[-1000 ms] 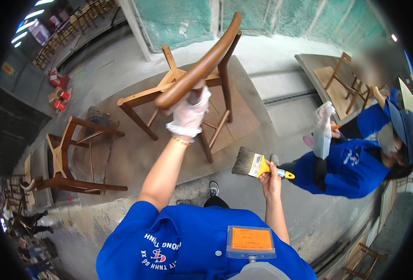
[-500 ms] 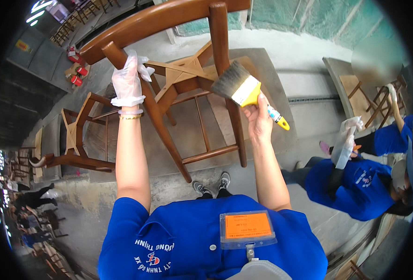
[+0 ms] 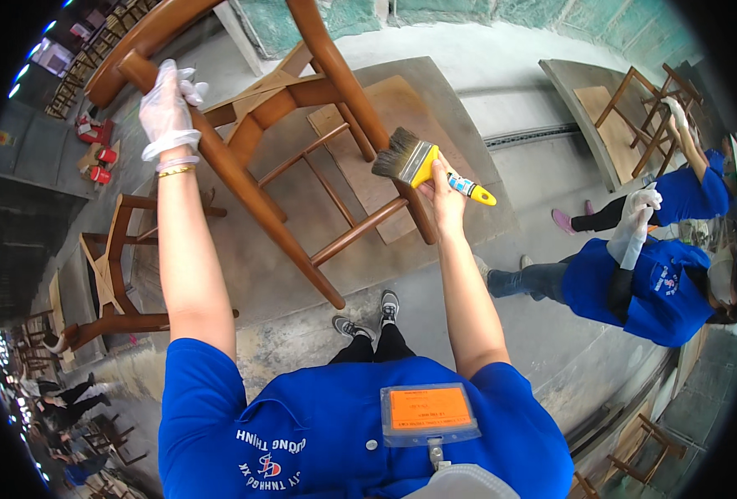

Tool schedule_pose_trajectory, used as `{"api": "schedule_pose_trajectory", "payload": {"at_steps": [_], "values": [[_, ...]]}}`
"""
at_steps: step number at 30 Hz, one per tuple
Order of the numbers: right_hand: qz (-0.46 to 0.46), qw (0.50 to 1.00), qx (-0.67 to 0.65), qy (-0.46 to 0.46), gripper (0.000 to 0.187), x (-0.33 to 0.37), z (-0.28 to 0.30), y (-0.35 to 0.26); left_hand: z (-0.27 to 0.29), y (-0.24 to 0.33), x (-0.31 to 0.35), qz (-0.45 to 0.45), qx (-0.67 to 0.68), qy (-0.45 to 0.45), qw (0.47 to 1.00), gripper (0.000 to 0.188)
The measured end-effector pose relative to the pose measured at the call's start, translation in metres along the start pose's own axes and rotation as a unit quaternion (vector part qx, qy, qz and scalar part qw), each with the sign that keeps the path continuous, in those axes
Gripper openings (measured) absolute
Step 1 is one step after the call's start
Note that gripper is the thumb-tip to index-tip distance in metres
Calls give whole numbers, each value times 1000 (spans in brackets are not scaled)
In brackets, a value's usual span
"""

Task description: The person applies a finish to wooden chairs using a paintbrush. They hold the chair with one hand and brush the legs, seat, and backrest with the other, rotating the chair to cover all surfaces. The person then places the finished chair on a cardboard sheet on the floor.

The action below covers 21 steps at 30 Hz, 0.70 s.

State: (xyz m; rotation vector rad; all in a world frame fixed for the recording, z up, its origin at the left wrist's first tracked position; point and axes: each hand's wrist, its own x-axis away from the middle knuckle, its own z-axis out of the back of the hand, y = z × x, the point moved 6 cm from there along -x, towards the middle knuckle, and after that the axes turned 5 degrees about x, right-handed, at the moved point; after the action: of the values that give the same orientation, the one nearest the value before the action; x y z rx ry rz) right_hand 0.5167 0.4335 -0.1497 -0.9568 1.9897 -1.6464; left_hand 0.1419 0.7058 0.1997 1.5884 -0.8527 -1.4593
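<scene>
A brown wooden chair stands tilted on a low grey platform, its curved top rail cut off by the upper edge of the view. My left hand, in a thin clear glove, is closed around the chair's back post just under that rail. On the other side, my bare right hand holds a wide paintbrush by its yellow handle. The brush's dark bristles point left, in front of the chair's right back leg; whether they touch the wood I cannot tell.
Another unfinished chair is at the left. Two people in blue shirts are at the right, one nearer with a gloved hand raised, the other beside a chair on a second platform. Red containers sit on the far-left floor.
The view has shifted. My left hand and the chair's top have moved left and away, and the chair leans at a different angle. The brush has turned slightly and sits lower against the leg.
</scene>
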Motion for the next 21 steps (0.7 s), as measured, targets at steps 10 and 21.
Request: {"api": "schedule_pose_trajectory", "payload": {"at_steps": [10, 21], "values": [[222, 882, 372, 186, 34, 72, 36, 12, 4, -20, -54, 8, 27, -22, 999, 39], [202, 864, 412, -206, 21, 119, -88, -17, -6, -35, -79, 2, 31, -74, 997, 26]]}}
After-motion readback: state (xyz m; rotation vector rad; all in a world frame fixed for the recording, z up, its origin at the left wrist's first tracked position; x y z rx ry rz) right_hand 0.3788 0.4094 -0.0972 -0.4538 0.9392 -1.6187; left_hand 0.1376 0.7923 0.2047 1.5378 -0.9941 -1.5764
